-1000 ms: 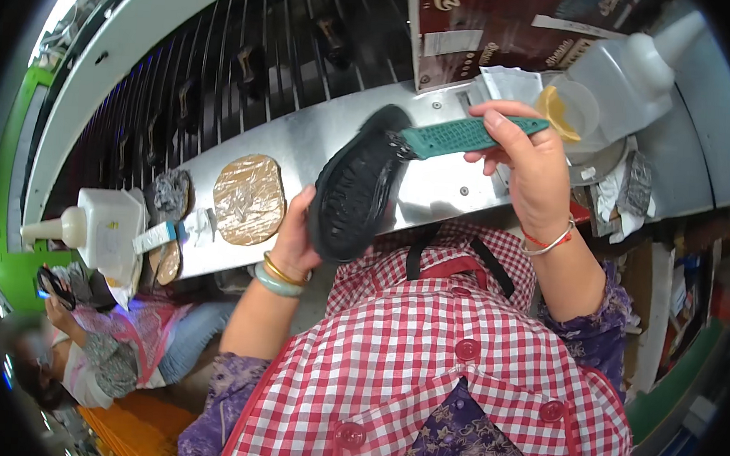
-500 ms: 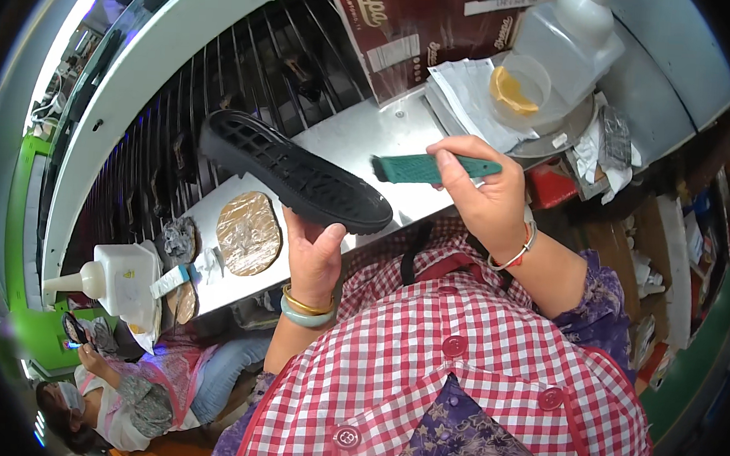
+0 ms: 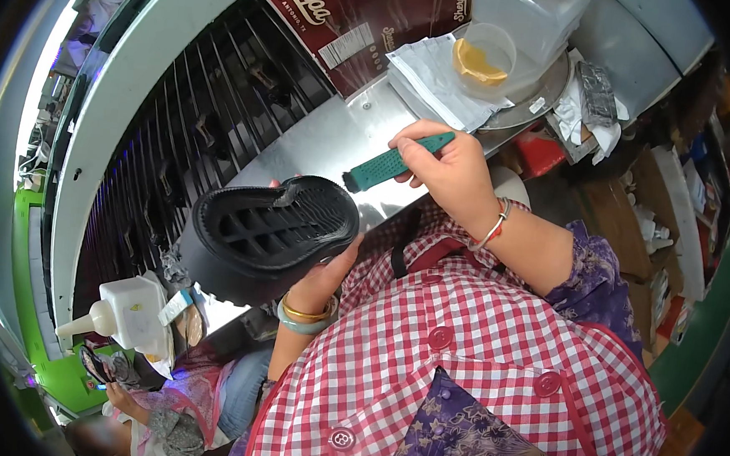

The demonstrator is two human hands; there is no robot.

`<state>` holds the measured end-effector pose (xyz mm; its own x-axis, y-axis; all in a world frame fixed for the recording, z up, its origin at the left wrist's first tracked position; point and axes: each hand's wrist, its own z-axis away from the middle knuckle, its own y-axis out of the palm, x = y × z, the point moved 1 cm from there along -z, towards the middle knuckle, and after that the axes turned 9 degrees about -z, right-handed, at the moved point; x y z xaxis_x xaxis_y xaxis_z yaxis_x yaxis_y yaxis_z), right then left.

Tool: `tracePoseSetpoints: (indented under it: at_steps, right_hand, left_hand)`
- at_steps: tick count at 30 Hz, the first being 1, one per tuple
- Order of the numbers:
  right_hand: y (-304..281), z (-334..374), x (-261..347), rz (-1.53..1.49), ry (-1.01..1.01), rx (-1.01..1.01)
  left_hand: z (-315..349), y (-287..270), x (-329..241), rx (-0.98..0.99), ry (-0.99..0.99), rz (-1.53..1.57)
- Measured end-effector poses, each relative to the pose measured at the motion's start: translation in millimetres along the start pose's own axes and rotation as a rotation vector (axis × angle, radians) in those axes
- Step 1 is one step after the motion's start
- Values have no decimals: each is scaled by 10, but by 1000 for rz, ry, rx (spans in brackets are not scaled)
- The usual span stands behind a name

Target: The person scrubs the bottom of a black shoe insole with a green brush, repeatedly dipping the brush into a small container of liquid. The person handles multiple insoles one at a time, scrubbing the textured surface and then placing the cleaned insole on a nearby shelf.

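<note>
A black shoe sole point(image 3: 273, 222) is gripped by my left hand point(image 3: 326, 277), with the thumb along its near side and fingertips showing past its far edge. The sole is tilted, so its ribbed, hollow inner side faces up toward me. My right hand point(image 3: 452, 175) pinches a green-handled brush point(image 3: 394, 161) between thumb and fingers. Its short dark bristles point(image 3: 349, 182) are close to the right end of the sole; whether they touch it I cannot tell.
Beyond the metal ledge point(image 3: 372, 116) lies a rack of dark bars point(image 3: 213, 110). A maroon box point(image 3: 360, 27) and a clear cup point(image 3: 484, 60) with something yellow stand at the back. A white squeeze bottle point(image 3: 130, 312) is at left, near another person point(image 3: 187, 405).
My left hand has turned the sole, so its inner side now shows more fully. The brush has moved left and closer to the sole's end. The whole view has shifted somewhat.
</note>
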<state>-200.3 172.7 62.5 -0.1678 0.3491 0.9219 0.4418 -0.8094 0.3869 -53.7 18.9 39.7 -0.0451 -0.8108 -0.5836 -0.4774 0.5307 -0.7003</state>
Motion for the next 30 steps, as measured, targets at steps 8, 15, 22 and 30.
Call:
tracePoseSetpoints:
  at_steps: [8, 15, 22, 30]
  right_hand:
    - [-260, -167, 150, -36, -24, -34]
    - [105, -321, 270, -63, 57, 398]
    - [579, -173, -26, -2, 238, 643]
    - [472, -310, -81, 220, 237, 450]
  left_hand:
    - [13, 41, 10, -135, -186, 430]
    - [231, -33, 47, 153, -758, 1969]
    - [346, 44, 118, 130, -779, 2238]
    - [404, -8, 203, 100, -745, 2218]
